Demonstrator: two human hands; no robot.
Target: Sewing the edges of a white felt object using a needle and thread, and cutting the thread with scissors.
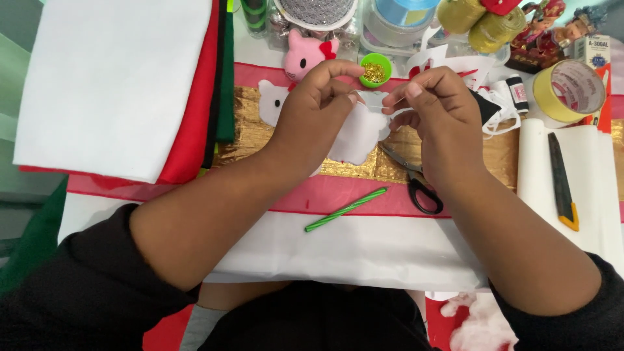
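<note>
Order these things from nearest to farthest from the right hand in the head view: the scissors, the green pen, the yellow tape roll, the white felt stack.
From the right hand:
1. Scissors, just below it.
2. Green pen, lower left.
3. Yellow tape roll, far right.
4. White felt stack, far left.

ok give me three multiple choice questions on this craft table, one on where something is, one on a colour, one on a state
1. Where do the scissors lie?
A. under the right hand
B. on the white felt stack
C. inside the green cap

2. What colour is the striped pen?
A. blue
B. green
C. orange

3. What is the left hand doing?
A. lying flat on the table
B. gripping the utility knife
C. pinching the white felt piece

Answers:
1 A, the black handles show just below the right wrist.
2 B, it has green and pale stripes.
3 C, the fingertips of both hands meet at the top edge of the white piece.
</note>
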